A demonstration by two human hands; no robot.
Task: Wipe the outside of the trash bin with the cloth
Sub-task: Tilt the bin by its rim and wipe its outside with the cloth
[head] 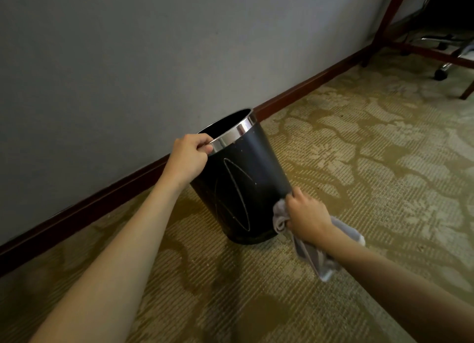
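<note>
A black round trash bin [246,186] with a shiny metal rim stands on the carpet close to the wall, leaning slightly toward the wall. My left hand [188,157] grips the rim on its near left side. My right hand [306,217] holds a grey cloth [311,255] bunched against the bin's lower right side, with the rest of the cloth hanging below my wrist. The bin's outside shows an oval line pattern and small pale specks.
A grey wall [128,60] with a dark wooden baseboard [302,88] runs diagonally behind the bin. Patterned green-gold carpet [372,137] covers the floor. At the far right stand red-brown wooden desk legs [384,24] and an office chair's wheeled base [441,73].
</note>
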